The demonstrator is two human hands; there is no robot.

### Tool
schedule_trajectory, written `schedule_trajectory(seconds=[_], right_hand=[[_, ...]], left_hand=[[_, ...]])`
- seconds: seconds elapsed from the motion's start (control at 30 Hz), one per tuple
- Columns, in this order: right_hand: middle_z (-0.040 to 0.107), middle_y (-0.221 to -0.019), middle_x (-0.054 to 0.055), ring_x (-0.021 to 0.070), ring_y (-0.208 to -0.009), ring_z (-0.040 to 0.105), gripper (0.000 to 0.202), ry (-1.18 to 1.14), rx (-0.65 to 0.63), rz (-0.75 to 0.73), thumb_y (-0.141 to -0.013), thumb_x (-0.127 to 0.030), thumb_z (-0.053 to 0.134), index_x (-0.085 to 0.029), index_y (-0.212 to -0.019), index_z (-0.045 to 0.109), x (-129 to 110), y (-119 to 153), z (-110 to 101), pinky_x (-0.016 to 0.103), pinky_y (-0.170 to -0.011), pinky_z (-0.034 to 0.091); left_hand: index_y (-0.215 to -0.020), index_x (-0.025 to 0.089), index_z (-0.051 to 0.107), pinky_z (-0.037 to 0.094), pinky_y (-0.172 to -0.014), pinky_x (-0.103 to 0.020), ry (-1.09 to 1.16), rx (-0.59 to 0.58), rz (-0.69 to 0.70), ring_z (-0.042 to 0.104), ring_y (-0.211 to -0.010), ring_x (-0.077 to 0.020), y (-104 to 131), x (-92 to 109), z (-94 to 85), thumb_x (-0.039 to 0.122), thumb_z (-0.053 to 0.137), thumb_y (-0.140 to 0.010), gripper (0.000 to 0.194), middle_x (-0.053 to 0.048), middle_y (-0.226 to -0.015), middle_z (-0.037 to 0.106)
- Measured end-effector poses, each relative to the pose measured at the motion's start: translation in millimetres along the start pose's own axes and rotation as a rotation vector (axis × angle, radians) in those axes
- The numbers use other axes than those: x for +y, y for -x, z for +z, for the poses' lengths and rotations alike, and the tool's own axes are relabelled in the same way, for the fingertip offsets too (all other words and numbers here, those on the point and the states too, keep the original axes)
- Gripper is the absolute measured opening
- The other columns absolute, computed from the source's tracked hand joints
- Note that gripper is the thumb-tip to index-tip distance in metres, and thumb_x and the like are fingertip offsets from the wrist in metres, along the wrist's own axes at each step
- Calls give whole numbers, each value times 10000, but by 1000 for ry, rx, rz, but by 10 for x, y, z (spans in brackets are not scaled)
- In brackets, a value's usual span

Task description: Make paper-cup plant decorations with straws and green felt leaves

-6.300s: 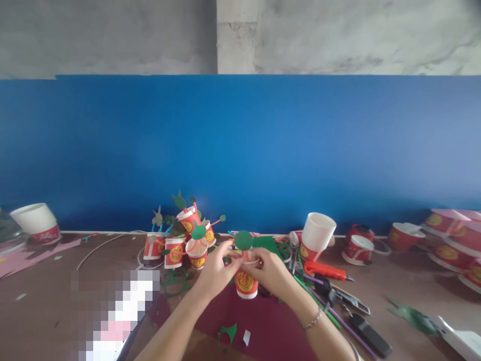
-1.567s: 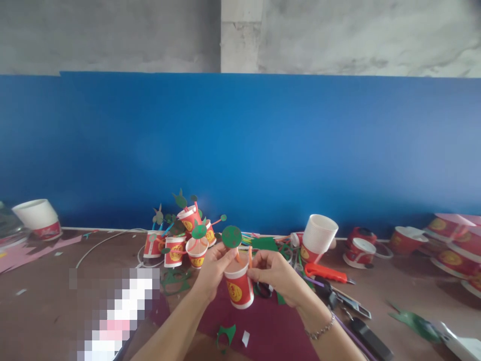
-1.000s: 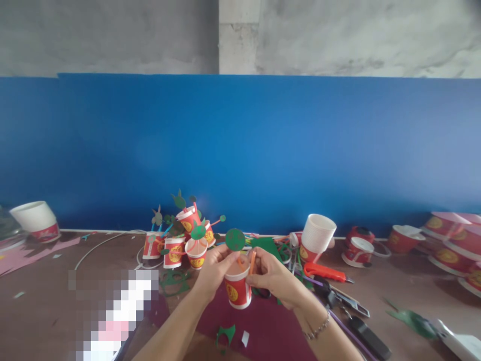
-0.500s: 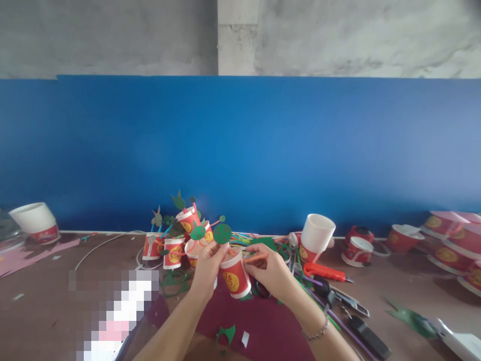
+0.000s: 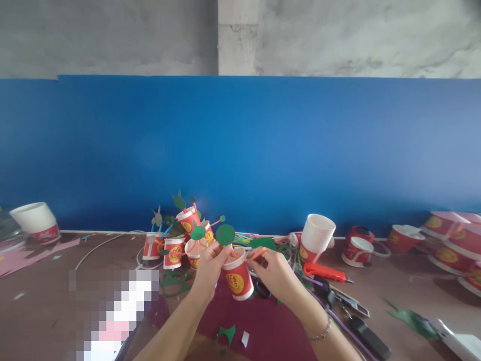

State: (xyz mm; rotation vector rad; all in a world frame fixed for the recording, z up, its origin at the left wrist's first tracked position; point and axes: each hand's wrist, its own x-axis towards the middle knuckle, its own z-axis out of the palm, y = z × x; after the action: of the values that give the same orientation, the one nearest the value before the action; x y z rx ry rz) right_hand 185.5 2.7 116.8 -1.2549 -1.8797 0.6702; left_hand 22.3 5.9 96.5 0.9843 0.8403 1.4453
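One small red-and-white paper cup with yellow print (image 5: 238, 282), slightly tilted, over a maroon sheet (image 5: 263, 321). Likely light and thin-walled; grip best at the stiffer rolled rim, since squeezed sides may buckle.

Attached: round green paper disc (image 5: 225, 234), probably easily creased.

Left hand (image 5: 208, 271): thumb and forefinger clamped on the cup's rim, below the disc.

Right hand (image 5: 274, 273): thumb and fingers pinching a bent orange tube (image 5: 258, 253) at the opposite side; probably smooth, kinkable.

Beyond: white cup stack (image 5: 318, 233), orange-handled cutter (image 5: 324, 272).
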Motion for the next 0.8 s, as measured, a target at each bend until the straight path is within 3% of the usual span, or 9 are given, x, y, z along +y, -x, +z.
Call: schedule_trajectory(seconds=[0.2,0.4,0.57,0.8], right_hand=[[680,-850,56,199,-796,620,119,75,19,-141,-808,-225,541,-198,-771,651,26,7,6,282,-720,445],[639,-729,31,174,-720,594,147,107,-80,-209,-804,-177,524,-196,-689,613,-18,41,-48,260,-671,429],[666,-720,25,167,-684,601,157,89,-115,-128,-796,-194,536,-197,-689,651,-63,41,-100,245,-648,425],[651,-682,14,142,-609,561,223,146,-9,-86,-848,-246,464,-177,-732,641,-30,33,-79,226,-575,387]], left_hand=[[-774,171,632,466,-687,-263,19,-4,-23,631,-679,-156,-3,6,-6,449,701,-676,303,-15,-716,679],[-714,160,613,447,-607,-231,-39,-24,-29,599,-614,-132,7,-17,-7,428,707,-673,287,5,-642,643],[-691,158,603,429,-583,-216,-55,-24,-33,579,-594,-119,-7,-37,-26,416,709,-670,280,8,-633,629],[-698,163,615,450,-623,-244,-31,34,10,585,-599,-129,-37,-28,-30,450,690,-670,298,1,-644,634]])
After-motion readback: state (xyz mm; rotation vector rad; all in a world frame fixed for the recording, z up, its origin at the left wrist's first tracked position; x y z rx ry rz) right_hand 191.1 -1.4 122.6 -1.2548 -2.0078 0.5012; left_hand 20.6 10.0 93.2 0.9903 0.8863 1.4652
